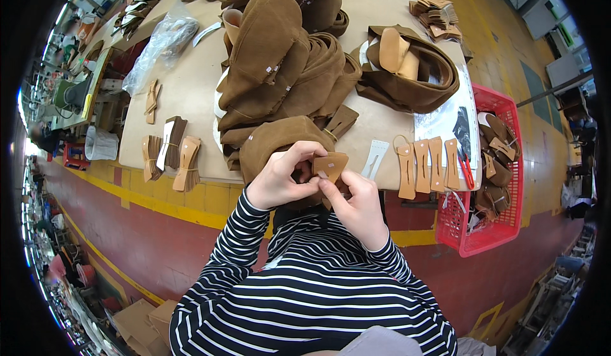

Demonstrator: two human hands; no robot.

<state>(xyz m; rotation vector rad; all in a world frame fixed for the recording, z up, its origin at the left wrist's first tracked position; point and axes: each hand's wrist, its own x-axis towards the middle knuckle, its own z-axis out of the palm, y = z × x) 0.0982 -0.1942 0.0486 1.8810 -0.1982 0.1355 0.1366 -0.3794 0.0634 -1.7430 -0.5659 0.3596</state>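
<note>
Close to the table's front edge, both my hands hold a small tan leather piece between them. My left hand is closed, its fingers curled and its thumb pressed toward the piece. My right hand pinches the piece's lower right side, the thumb beside a small pale spot that may be a label. Just behind my hands lies a rounded brown suede piece, partly covered by my left hand. A bundle of brown strips tied with a band rests at its right. Some fingertips are hidden.
A heap of brown suede pieces fills the table's middle. A white slotted template, tan leather tabs and red-handled pliers lie right. Banded strip bundles sit left. A red basket stands past the right edge.
</note>
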